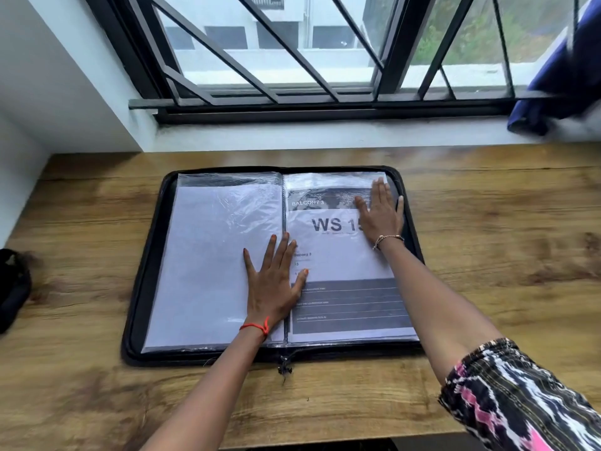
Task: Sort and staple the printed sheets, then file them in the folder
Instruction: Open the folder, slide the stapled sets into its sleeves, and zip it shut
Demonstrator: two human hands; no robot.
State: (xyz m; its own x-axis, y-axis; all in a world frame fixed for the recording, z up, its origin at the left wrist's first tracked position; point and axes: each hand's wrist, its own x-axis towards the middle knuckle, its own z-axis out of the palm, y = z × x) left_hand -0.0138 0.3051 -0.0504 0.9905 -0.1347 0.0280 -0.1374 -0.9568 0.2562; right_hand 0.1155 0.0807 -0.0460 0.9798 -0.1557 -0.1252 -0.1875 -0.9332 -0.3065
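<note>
**A:** What can't you make out?

**B:** At the far left a black object is cut by the frame edge, and I cannot tell what it is. The zip folder lies open. Its left plastic sleeve holds a sheet whose face looks blank (glare on the plastic blurs it). In the right sleeve the printed sheet reads "BALCONY 3" and "WS 1", and then the right hand covers part of the next figure. The small lines in the dark band below are too fine to read. At the far right a blue cloth by the window is blurred and cut off.

**A:** And the hands?

**B:** The left hand lies flat with fingers straight and spread, grasping nothing. It sits across the folder's spine at the lower middle, palm on the left sleeve and thumb on the printed sheet. The right hand is also flat and grips nothing. It presses the upper right part of the printed sheet, with its little finger near the zip border.

**A:** Where is the folder?

**B:** It is spread open on the wooden desk below the window, and both forearms reach over its near edge.
</note>
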